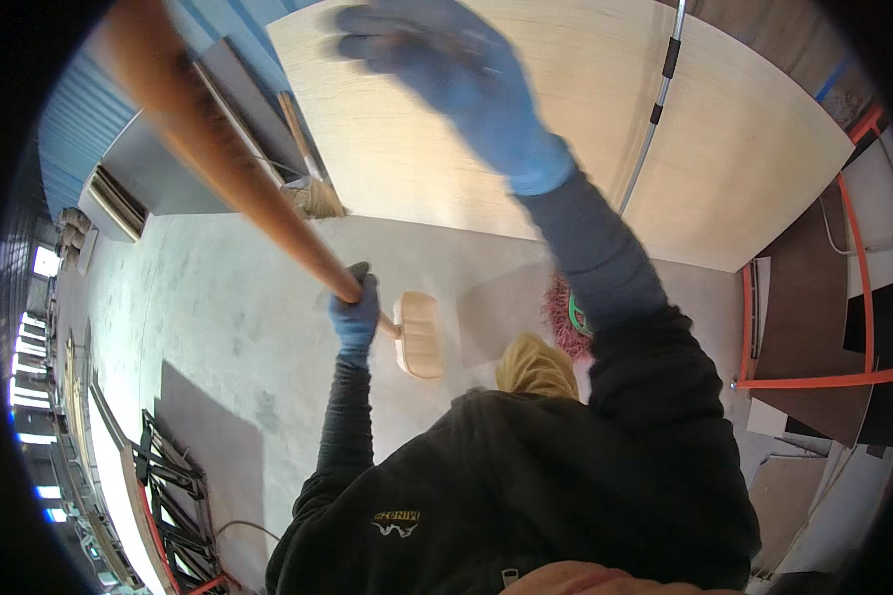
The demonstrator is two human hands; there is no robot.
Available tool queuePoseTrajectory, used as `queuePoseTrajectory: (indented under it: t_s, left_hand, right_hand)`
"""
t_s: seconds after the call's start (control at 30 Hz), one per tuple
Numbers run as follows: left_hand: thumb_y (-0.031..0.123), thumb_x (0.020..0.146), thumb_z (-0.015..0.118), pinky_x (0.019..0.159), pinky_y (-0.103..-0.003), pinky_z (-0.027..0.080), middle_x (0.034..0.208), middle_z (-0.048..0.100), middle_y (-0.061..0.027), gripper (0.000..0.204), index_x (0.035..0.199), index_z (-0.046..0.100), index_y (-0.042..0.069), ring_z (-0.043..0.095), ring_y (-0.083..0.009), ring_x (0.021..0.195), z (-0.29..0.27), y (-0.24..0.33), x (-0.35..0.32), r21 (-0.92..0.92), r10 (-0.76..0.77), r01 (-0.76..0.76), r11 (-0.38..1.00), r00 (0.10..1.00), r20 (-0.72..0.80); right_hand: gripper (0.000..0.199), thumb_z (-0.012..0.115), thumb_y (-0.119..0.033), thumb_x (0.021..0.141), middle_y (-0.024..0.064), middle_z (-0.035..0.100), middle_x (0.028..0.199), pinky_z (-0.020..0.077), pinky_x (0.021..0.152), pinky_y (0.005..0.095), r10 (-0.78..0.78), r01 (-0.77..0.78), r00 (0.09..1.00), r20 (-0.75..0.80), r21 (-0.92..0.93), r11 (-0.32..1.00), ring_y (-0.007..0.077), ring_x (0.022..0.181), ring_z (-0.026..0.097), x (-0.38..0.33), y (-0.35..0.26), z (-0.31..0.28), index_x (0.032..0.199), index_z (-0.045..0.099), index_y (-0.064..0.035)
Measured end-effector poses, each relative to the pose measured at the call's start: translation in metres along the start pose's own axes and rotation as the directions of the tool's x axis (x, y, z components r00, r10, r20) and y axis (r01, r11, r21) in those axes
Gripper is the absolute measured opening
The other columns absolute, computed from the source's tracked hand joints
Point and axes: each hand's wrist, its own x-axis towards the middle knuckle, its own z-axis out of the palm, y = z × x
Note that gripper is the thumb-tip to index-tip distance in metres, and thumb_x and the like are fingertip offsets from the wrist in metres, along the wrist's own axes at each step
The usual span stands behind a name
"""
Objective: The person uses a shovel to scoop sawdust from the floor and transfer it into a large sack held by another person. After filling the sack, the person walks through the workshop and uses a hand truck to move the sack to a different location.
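My left hand, in a blue glove, hangs low on a straight arm with its fingers wrapped tight around the long wooden handle, which slants up and to my left past the camera. The pale broom head sits just beside that hand, down on the grey concrete floor. My right hand is raised high against the plywood sheet, fingers loosely spread and blurred, gripping nothing.

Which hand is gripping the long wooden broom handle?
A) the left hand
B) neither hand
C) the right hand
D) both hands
A: the gloved left hand is closed around the wooden handle, while the right hand is raised, blurred and apart from it.
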Motion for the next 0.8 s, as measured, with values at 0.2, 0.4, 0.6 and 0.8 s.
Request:
queuePoseTrajectory:
  t_s: [0.2, 0.4, 0.6, 0.8]
  left_hand:
    - [0.003, 0.085, 0.067, 0.084, -0.032, 0.051, 0.102, 0.068, -0.0079, 0.024, 0.108, 0.068, -0.001, 0.063, -0.0171, 0.091, 0.052, -0.045, 0.132, -0.085, -0.038, 0.018, 0.996, 0.968, -0.247]
    - [0.001, 0.084, 0.067, 0.080, -0.031, 0.053, 0.092, 0.069, -0.0106, 0.022, 0.106, 0.068, -0.004, 0.065, -0.0173, 0.082, 0.085, -0.041, 0.225, -0.172, -0.231, 0.163, 0.972, 0.818, -0.527]
    - [0.000, 0.083, 0.069, 0.074, -0.031, 0.054, 0.093, 0.070, -0.0102, 0.020, 0.103, 0.068, -0.004, 0.066, -0.0190, 0.075, 0.084, -0.054, 0.275, -0.123, -0.142, 0.071, 0.990, 0.566, -0.812]
    - [0.000, 0.082, 0.070, 0.068, -0.029, 0.054, 0.087, 0.068, -0.0082, 0.015, 0.097, 0.067, -0.001, 0.065, -0.0180, 0.069, 0.065, -0.091, 0.302, -0.128, -0.109, -0.030, 0.991, 0.356, -0.928]
  right_hand:
    - [0.033, 0.071, -0.008, 0.088, 0.0127, 0.066, 0.114, 0.0524, 0.089, 0.0287, -0.036, -0.605, 0.675, -0.737, -0.581, 0.544, 0.0166, 0.102, 0.063, -0.139, 0.027, -0.409, 0.119, 0.061, 0.0000]
    - [0.057, 0.063, -0.018, 0.092, 0.0240, 0.056, 0.126, 0.0467, 0.094, 0.0520, -0.030, -0.824, 0.263, -0.964, -0.240, 0.514, 0.0362, 0.107, 0.059, -0.263, 0.003, -0.734, 0.138, 0.037, 0.0049]
    - [0.107, 0.078, -0.063, 0.066, 0.0238, 0.057, 0.131, 0.0536, 0.086, 0.0469, -0.451, -0.867, 0.306, -0.838, -0.050, -0.496, 0.0383, 0.110, 0.062, -0.261, 0.017, -0.868, 0.144, 0.040, 0.0000]
    - [0.070, 0.081, -0.045, 0.075, 0.0172, 0.066, 0.116, 0.0550, 0.083, 0.0405, -0.216, -1.000, -0.002, -0.976, 0.007, -0.021, 0.0310, 0.094, 0.066, -0.220, 0.065, -0.926, 0.122, 0.062, 0.0028]
